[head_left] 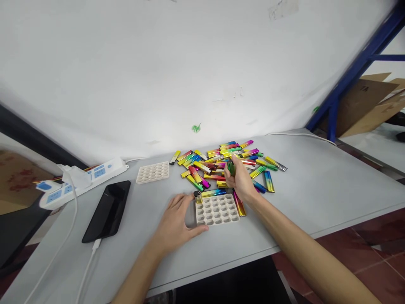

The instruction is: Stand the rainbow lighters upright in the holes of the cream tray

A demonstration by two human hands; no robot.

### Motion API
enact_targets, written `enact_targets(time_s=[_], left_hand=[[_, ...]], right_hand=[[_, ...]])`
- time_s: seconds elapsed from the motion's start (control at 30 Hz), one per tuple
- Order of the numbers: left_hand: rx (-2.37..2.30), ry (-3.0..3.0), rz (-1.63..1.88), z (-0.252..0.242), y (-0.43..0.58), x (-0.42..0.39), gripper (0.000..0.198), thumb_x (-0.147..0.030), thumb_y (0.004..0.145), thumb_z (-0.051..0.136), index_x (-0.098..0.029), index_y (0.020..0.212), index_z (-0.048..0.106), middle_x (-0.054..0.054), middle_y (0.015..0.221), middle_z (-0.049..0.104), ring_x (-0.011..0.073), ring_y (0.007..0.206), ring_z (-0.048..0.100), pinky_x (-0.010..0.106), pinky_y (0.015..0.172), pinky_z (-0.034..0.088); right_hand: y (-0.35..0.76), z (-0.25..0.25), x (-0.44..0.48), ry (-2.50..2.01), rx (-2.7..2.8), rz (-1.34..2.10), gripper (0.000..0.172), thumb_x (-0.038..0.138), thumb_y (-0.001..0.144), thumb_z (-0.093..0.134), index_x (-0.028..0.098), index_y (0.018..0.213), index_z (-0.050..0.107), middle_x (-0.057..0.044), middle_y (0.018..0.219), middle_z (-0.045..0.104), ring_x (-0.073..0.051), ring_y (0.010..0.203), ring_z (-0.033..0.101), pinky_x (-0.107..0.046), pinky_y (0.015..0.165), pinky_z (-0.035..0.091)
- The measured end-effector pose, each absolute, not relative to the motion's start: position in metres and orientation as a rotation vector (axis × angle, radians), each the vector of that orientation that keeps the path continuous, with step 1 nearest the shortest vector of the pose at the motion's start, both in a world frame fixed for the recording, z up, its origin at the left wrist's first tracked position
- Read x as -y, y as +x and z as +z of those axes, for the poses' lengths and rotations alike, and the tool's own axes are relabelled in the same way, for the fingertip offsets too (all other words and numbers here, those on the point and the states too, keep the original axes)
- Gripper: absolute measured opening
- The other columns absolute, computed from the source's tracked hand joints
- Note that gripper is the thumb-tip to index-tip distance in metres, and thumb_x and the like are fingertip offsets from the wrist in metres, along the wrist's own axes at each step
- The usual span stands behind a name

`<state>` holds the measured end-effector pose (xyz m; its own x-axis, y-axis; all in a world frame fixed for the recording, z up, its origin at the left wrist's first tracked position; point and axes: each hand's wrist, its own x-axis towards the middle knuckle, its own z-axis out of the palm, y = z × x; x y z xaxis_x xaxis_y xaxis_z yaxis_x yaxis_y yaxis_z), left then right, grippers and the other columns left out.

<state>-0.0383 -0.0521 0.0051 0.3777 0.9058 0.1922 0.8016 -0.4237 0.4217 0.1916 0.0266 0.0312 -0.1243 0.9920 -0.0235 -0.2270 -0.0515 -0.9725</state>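
Thumb and index finger of my left hand [179,221] span the left side of a pale tray [218,221] with rows of hollows, gripping it at the edge. One upright lighter [198,197] with a black top stands in its back left corner, by my index fingertip. Over the pile, my right hand [239,179] is closed around a green lighter [232,169], mostly hidden by the fingers. Many shiny multicoloured lighters [202,167] lie loose behind the tray. A blue and yellow lighter [214,193] lies along its back edge, and a red and yellow one [239,204] against its right side.
A second pale tray [153,173] lies at the back left. Nearer the left edge are a black phone [107,210] on a white cable [87,270] and a white power strip [85,179]. A white wall [177,76] stands behind the table [303,185]; cardboard boxes [367,103] are at right.
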Motion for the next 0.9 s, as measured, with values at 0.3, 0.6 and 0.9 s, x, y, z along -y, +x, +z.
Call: enact_targets(time_s=[0.3, 0.6, 0.9], left_hand=[[-1.516, 2.386, 0.547, 0.0056, -0.0384, 0.0530, 0.073, -0.058, 0.074, 0.072, -0.021, 0.130, 0.045, 0.011, 0.125, 0.057, 0.0328, 0.120, 0.050, 0.049, 0.099, 0.046], [-1.513, 2.367, 0.585, 0.0043, -0.0388, 0.0527, 0.072, -0.058, 0.073, 0.073, -0.023, 0.130, 0.047, 0.010, 0.125, 0.058, 0.0333, 0.120, 0.051, 0.050, 0.099, 0.046], [-1.493, 2.383, 0.600, 0.0034, -0.0394, 0.0517, 0.074, -0.061, 0.072, 0.072, -0.022, 0.130, 0.048, 0.011, 0.124, 0.059, 0.0334, 0.119, 0.051, 0.049, 0.098, 0.046]], right_hand=[[0.1918, 0.0311, -0.0262, -0.971, 0.988, 1.501, 0.052, 0.057, 0.091, 0.041, 0.023, 0.053, 0.037, 0.006, 0.046, 0.019, -0.008, 0.041, 0.011, -0.026, 0.042, 0.011], [0.1937, 0.0295, -0.0276, -0.921, 0.914, 1.534, 0.051, 0.057, 0.090, 0.041, 0.022, 0.053, 0.036, 0.007, 0.045, 0.020, -0.007, 0.039, 0.012, -0.025, 0.040, 0.010], [0.1915, 0.0298, -0.0253, -0.846, 0.955, 1.481, 0.047, 0.060, 0.090, 0.043, 0.021, 0.064, 0.049, 0.005, 0.054, 0.034, -0.008, 0.043, 0.025, -0.023, 0.042, 0.024]])
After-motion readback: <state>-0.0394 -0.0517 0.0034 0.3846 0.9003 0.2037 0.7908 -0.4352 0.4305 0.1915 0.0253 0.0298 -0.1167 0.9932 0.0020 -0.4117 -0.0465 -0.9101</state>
